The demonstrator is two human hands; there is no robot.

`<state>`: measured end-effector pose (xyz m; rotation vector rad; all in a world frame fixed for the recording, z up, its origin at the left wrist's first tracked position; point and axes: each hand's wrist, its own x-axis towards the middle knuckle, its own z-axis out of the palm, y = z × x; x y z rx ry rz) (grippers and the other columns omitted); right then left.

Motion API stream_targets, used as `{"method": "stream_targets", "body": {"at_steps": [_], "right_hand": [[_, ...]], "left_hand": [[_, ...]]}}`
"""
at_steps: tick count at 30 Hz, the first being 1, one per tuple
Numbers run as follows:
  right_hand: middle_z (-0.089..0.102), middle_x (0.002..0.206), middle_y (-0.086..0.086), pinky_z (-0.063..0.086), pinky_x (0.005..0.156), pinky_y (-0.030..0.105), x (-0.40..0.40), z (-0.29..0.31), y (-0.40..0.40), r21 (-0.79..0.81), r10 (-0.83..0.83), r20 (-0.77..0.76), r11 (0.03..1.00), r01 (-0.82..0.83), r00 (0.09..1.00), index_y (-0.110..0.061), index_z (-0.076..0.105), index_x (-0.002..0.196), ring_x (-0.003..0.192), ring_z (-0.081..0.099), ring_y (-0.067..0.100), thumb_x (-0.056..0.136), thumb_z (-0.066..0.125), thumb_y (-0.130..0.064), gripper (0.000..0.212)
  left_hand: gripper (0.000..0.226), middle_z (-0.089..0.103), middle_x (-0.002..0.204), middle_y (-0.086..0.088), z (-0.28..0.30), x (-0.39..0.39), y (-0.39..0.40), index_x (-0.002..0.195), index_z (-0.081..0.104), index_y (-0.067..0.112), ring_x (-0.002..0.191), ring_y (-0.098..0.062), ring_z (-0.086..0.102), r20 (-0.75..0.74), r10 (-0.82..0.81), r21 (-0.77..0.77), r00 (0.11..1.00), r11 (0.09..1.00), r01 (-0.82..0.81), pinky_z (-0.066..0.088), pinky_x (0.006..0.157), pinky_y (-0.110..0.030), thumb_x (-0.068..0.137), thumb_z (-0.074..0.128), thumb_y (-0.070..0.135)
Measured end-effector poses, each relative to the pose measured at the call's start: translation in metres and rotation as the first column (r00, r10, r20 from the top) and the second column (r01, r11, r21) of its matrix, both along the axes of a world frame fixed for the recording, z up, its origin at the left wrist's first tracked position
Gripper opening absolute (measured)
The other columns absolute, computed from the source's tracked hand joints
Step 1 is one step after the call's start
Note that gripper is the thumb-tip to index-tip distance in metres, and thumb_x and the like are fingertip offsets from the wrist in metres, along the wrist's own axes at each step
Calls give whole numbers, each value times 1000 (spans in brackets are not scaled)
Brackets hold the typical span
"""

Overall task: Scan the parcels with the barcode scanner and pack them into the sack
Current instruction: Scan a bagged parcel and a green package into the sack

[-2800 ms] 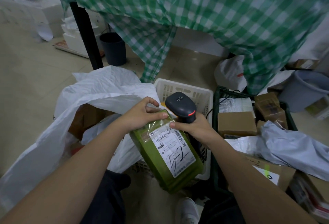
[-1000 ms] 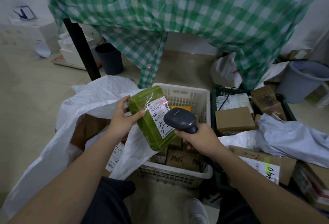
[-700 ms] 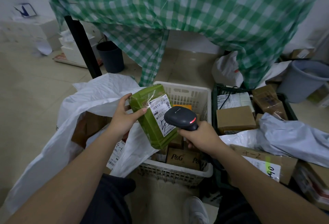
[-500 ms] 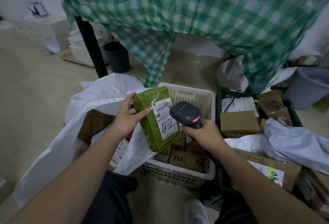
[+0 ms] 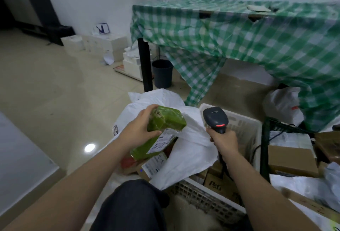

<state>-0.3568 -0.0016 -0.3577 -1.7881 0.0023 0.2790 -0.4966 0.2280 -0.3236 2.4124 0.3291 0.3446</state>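
My left hand grips a green plastic-wrapped parcel with a white shipping label, tilted over the open mouth of the white sack. Cardboard parcels with labels lie inside the sack below it. My right hand holds the dark barcode scanner upright by its handle, a red light lit on its head, above the white plastic basket. The scanner points away from the parcel.
The white basket holds boxes, one marked P&G. A dark green crate at right holds cardboard boxes and grey mail bags. A table with a green checked cloth stands behind, with a dark bin under it.
My left hand has carried the green parcel left and down, from in front of the scanner to over the sack's mouth. The view has turned left and up.
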Motion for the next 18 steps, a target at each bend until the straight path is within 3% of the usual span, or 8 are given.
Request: {"method": "stream_targets", "body": {"at_steps": [4,8,11,13,15,18], "right_hand": [[56,65,8,37,62,31,12,-9,34,-63,68,41,996,-65,997,-7,61,73,65,51,21,74,76,-13,16],[60,74,9,41,66,33,40,-19,69,-106,129,62,987,-122,990,-6,63,86,71,54,23,72,75,-8,18],[61,81,6,45,70,34,72,-29,96,-188,173,83,970,-155,981,-10,60,94,76,58,25,72,76,-7,28],[60,84,7,46,71,35,92,-38,109,-256,215,78,948,-189,973,-10,57,96,78,58,28,72,75,-4,30],[60,82,10,49,71,39,110,-50,122,-308,232,81,931,-197,969,-11,55,91,80,61,33,71,74,-3,28],[61,79,10,49,70,40,125,-61,142,-338,215,111,927,-166,970,-12,55,86,80,62,35,72,73,-5,24]], "left_hand": [[80,30,146,-1,-10,9,15,148,20,29,131,-16,37,47,33,82,998,996,-37,30,95,-17,86,70,18],[81,26,149,-3,-26,25,35,149,17,25,134,-14,31,107,94,32,990,995,-98,27,100,-15,87,68,15],[82,24,151,-1,-42,40,53,150,17,23,129,-2,25,137,105,40,985,993,-111,17,94,4,87,69,15],[82,25,149,-2,-51,50,66,149,19,21,129,-3,26,148,100,51,984,993,-109,16,92,8,86,69,15],[83,28,145,-4,-59,61,78,149,20,19,131,-10,29,158,104,57,982,992,-114,25,102,-4,84,70,14],[86,29,143,-9,-64,73,97,150,17,21,137,-26,28,128,142,71,982,986,-152,36,109,-36,83,70,17]]}}
